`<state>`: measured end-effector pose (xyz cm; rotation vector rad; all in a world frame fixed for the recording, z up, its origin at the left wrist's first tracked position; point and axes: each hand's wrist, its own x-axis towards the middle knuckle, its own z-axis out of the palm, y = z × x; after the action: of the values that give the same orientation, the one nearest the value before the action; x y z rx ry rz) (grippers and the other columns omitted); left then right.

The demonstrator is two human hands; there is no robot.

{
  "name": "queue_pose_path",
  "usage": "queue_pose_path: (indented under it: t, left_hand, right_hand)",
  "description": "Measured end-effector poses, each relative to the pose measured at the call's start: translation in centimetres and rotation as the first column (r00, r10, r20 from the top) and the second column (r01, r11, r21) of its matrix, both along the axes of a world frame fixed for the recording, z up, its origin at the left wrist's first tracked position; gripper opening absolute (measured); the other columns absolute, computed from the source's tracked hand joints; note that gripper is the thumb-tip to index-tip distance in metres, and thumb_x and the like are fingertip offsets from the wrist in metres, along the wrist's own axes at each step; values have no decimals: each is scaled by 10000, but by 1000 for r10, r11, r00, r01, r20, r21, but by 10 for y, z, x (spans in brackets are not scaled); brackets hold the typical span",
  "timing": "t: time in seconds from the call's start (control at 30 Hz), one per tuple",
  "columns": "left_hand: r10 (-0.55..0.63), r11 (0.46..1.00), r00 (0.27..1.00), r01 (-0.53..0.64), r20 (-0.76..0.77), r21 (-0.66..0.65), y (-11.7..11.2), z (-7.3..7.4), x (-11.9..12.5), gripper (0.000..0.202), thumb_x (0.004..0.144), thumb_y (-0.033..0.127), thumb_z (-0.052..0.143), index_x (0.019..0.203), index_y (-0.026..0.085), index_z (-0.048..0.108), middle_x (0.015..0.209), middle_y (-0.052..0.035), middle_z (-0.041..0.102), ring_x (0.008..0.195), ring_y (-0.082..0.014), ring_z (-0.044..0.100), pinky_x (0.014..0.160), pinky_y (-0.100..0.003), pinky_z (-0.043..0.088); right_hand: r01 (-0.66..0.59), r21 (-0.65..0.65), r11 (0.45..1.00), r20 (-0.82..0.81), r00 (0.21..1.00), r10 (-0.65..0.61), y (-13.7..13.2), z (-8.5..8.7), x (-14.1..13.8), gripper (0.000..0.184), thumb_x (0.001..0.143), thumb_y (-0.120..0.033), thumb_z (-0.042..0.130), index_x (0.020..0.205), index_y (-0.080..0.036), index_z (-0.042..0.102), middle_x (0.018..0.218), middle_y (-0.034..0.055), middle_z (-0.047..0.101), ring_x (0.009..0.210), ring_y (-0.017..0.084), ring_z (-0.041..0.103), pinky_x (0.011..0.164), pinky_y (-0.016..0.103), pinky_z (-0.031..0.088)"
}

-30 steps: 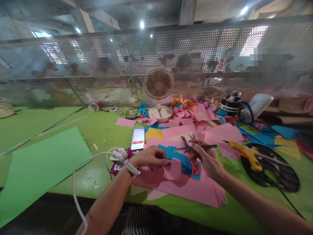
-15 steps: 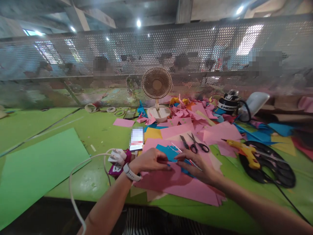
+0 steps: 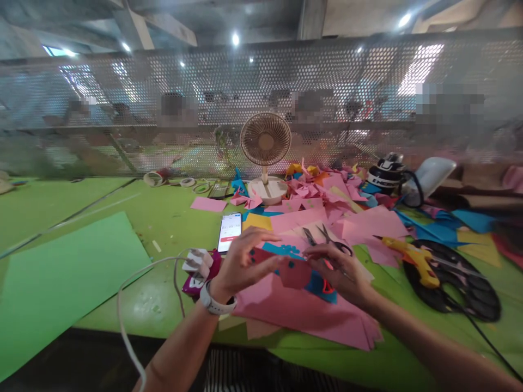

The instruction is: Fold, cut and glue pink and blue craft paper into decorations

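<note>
A pink paper piece with blue dots [image 3: 295, 275] is raised between my hands. At its right edge, my right hand [image 3: 341, 272] has bent fingers closed on the paper. My left hand [image 3: 245, 264], with a white watch [image 3: 216, 299] on its wrist, has thumb and fingers spread apart, the thumb stretched across the front of the paper. Behind and below lies blue paper [image 3: 316, 286] with small blue dots [image 3: 288, 249] at its far side. A red loop-shaped thing [image 3: 328, 286] lies on it, partly hidden by my right hand. Pink sheets [image 3: 302, 318] are stacked underneath.
Black scissors [image 3: 343, 248] lie beyond my right hand. A yellow glue gun [image 3: 417, 261] rests on a black tray [image 3: 469, 288] at right. A lit phone [image 3: 230, 233], plugs [image 3: 198, 261] with a cable, a fan [image 3: 265, 141], folded papers [image 3: 306, 188] and a green sheet [image 3: 73, 283] surround the work.
My left fingers have gone from closed together to spread. The pink paper piece is now raised and tilted, its blue dots showing. My right hand has shifted slightly right.
</note>
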<state>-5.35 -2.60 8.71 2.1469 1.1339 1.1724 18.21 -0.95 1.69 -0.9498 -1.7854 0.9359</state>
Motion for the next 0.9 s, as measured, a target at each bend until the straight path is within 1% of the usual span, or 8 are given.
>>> queue_pose_path:
  t: [0.13,0.27,0.37,0.43,0.5,0.57,0.77,0.9]
  left_hand:
    - [-2,997,1000,2,4,-74,-11,6,-1,371,877,357,473,575,198,618,582,-31,597,595,-147,547,658,-268,412]
    - [-164,917,971,84,-176,-390,-12,-7,9,291,742,468,630,837,199,688,809,-54,671,769,-204,594,706,-276,422]
    - [-119,853,986,160,113,-497,-8,-32,18,578,609,459,751,1106,201,608,1098,-88,620,999,-249,555,820,-297,419]
    - [-57,749,922,293,382,-594,-4,-51,24,479,692,468,687,1071,185,614,1024,-82,638,932,-216,578,794,-297,441]
    - [144,645,857,298,495,-704,-1,-66,27,383,714,459,675,937,148,652,890,-72,653,833,-191,593,759,-302,461]
    - [259,618,778,322,573,-717,2,-75,29,326,690,403,717,885,150,655,872,-51,646,829,-178,587,772,-309,475]
    - [258,586,717,417,648,-694,3,-71,26,279,730,388,688,917,184,657,847,-10,637,706,-129,578,728,-325,513]
    - [289,619,710,373,642,-692,5,-67,23,306,722,393,690,947,193,640,876,-10,626,732,-140,582,723,-319,512]
  right_hand:
    - [133,-73,988,-203,968,-146,10,-1,3,216,768,-336,648,959,-237,626,893,32,668,822,176,620,745,296,492]
    - [111,-158,981,-332,930,-159,13,2,5,249,753,-320,673,978,-233,613,903,39,677,834,173,630,764,293,499]
    - [48,-210,976,-369,921,-125,11,3,5,248,747,-316,682,976,-248,614,913,24,676,852,161,631,791,285,497]
    - [22,-233,972,-355,929,-106,10,2,4,248,735,-329,694,957,-245,623,895,20,677,841,159,634,784,281,500]
    - [5,-244,970,-314,946,-84,10,-1,3,256,730,-346,697,948,-229,630,874,29,678,839,168,636,774,284,503]
    - [-11,-235,972,-261,964,-52,10,-2,4,272,745,-365,679,967,-215,630,883,44,679,867,185,633,790,304,499]
    - [26,6,1000,-31,999,-26,20,10,16,336,919,-366,412,1224,-274,519,931,25,679,911,173,613,866,337,451]
    - [-58,181,982,367,930,-12,29,14,34,380,921,-286,396,1294,-291,467,985,49,657,853,187,614,758,323,485]
